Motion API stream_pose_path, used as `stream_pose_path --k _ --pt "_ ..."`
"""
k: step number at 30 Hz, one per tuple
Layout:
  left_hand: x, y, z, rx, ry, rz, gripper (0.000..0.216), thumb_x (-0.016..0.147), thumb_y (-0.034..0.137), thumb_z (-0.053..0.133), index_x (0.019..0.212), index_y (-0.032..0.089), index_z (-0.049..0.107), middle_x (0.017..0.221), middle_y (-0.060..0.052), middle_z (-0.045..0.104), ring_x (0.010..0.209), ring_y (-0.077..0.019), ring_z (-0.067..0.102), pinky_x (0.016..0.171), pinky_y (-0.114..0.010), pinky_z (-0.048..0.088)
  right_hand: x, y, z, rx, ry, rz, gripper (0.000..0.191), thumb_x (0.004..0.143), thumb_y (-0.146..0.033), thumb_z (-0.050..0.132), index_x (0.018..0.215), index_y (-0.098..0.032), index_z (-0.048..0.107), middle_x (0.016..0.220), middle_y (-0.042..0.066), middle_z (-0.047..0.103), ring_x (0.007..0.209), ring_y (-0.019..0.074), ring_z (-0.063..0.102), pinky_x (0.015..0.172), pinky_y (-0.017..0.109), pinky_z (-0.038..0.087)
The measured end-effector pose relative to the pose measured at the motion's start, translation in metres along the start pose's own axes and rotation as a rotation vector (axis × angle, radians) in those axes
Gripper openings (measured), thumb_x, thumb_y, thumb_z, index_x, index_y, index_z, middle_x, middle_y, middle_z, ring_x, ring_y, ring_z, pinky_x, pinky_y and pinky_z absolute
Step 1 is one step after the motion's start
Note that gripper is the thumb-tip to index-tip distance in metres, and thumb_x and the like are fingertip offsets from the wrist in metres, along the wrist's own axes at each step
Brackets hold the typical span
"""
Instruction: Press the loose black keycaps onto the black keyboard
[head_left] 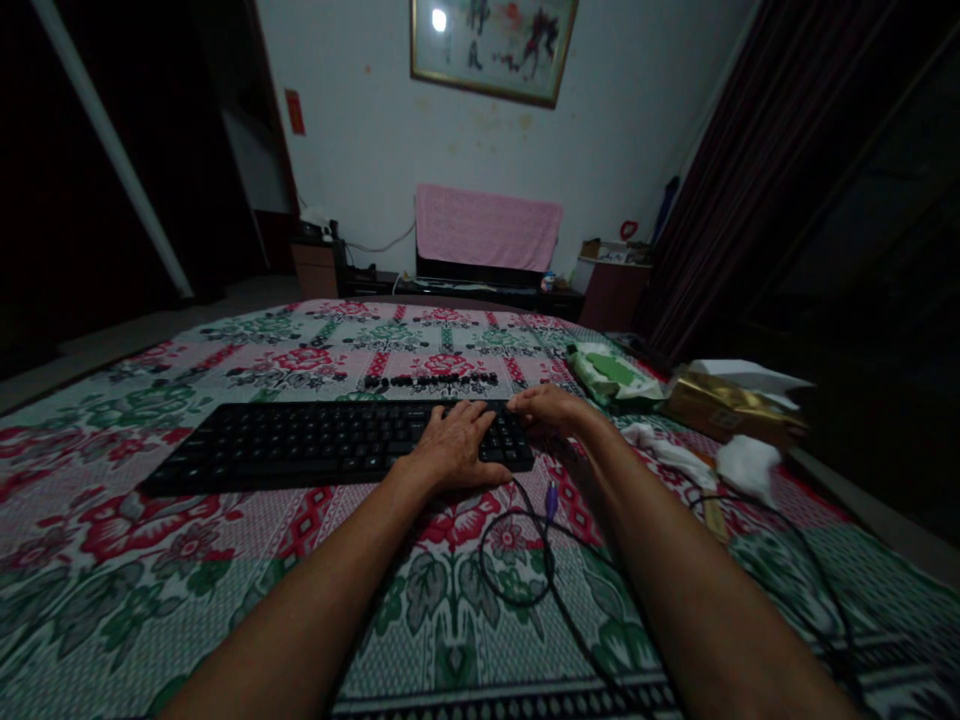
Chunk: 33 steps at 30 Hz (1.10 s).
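Note:
A black keyboard (315, 442) lies on a flowered bedspread (150, 540). My left hand (456, 447) rests flat on the keyboard's right end, fingers spread over the keys. My right hand (551, 408) is at the keyboard's far right corner, fingers curled down toward its edge; what they pinch, if anything, is hidden. A row of loose black keycaps (431, 381) lies just behind the keyboard. The keyboard's black cable (525, 560) with a purple plug (551, 497) loops between my forearms.
A green-and-white pack (611, 375) lies at right behind my right hand. A gold box (731, 408) and white crumpled tissues (746, 465) sit further right. A pink cloth (487, 228) covers something on a low stand by the far wall.

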<state>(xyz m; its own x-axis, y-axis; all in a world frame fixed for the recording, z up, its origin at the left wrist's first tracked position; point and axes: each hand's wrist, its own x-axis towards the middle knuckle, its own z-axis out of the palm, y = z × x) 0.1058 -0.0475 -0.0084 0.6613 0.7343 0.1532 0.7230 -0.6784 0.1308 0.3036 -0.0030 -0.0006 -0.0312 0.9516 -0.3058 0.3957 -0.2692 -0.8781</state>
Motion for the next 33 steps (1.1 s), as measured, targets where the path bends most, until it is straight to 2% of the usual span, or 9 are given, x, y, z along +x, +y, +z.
stream_pose_path --k 4,9,17,24,27,30,33 --pt "0.001 0.001 -0.001 -0.004 -0.005 -0.002 0.083 0.065 0.069 0.044 0.131 0.021 0.032 0.142 -0.010 0.028 0.127 -0.0305 0.025 0.100 -0.050 0.021 0.001 0.001 0.000 -0.008 0.008 -0.035 0.007 0.067 -0.020 0.063 0.072 -0.015 0.060 0.053 -0.003 0.055 0.048 0.0081 0.051 0.048 0.019 0.044" --pt "0.001 0.001 -0.001 -0.008 -0.013 -0.017 0.083 0.064 0.069 0.046 0.131 0.021 0.033 0.141 -0.009 0.028 0.127 -0.0303 0.024 0.101 -0.049 0.020 0.001 0.002 0.001 0.055 0.018 0.001 0.008 0.068 -0.019 0.064 0.071 -0.015 0.057 0.051 -0.004 0.054 0.047 0.0074 0.050 0.048 0.019 0.045" --pt "0.001 0.001 0.001 -0.006 -0.004 -0.009 0.082 0.065 0.069 0.045 0.131 0.021 0.033 0.142 -0.009 0.027 0.128 -0.0290 0.023 0.101 -0.048 0.019 0.003 0.003 0.006 0.026 0.051 0.031 0.013 0.066 -0.022 0.067 0.069 -0.015 0.057 0.047 -0.005 0.051 0.043 0.0065 0.046 0.044 0.017 0.041" --pt "0.001 0.000 0.000 -0.017 -0.001 -0.001 0.082 0.064 0.069 0.047 0.130 0.022 0.035 0.141 -0.009 0.029 0.126 -0.0301 0.025 0.100 -0.049 0.020 -0.001 0.011 0.004 0.122 0.060 -0.021 0.009 0.075 -0.023 0.056 0.071 -0.015 0.055 0.051 -0.004 0.052 0.042 0.0052 0.046 0.045 0.016 0.042" --pt "0.000 0.000 -0.001 -0.026 -0.004 -0.002 0.083 0.064 0.069 0.047 0.131 0.022 0.033 0.141 -0.009 0.029 0.127 -0.0302 0.024 0.101 -0.050 0.019 0.001 0.016 0.007 0.067 0.127 -0.078 0.011 0.077 -0.025 0.052 0.074 -0.015 0.057 0.055 -0.004 0.054 0.042 0.0052 0.046 0.044 0.016 0.040" --pt "-0.001 -0.001 -0.001 -0.042 -0.010 -0.006 0.086 0.064 0.068 0.048 0.133 0.021 0.029 0.142 -0.009 0.027 0.128 -0.0300 0.022 0.102 -0.051 0.018 0.005 0.020 0.012 -0.124 0.248 -0.187 0.017 0.076 -0.027 0.051 0.082 -0.016 0.062 0.058 -0.003 0.057 0.046 0.0068 0.048 0.045 0.017 0.039" --pt "-0.001 -0.001 0.000 -0.057 -0.020 -0.020 0.090 0.064 0.068 0.047 0.136 0.021 0.022 0.143 -0.009 0.024 0.130 -0.0298 0.019 0.103 -0.052 0.015 0.009 0.026 0.015 -0.307 0.409 -0.332 0.026 0.078 -0.033 0.046 0.081 -0.016 0.065 0.065 -0.001 0.061 0.056 0.0097 0.054 0.052 0.018 0.040"
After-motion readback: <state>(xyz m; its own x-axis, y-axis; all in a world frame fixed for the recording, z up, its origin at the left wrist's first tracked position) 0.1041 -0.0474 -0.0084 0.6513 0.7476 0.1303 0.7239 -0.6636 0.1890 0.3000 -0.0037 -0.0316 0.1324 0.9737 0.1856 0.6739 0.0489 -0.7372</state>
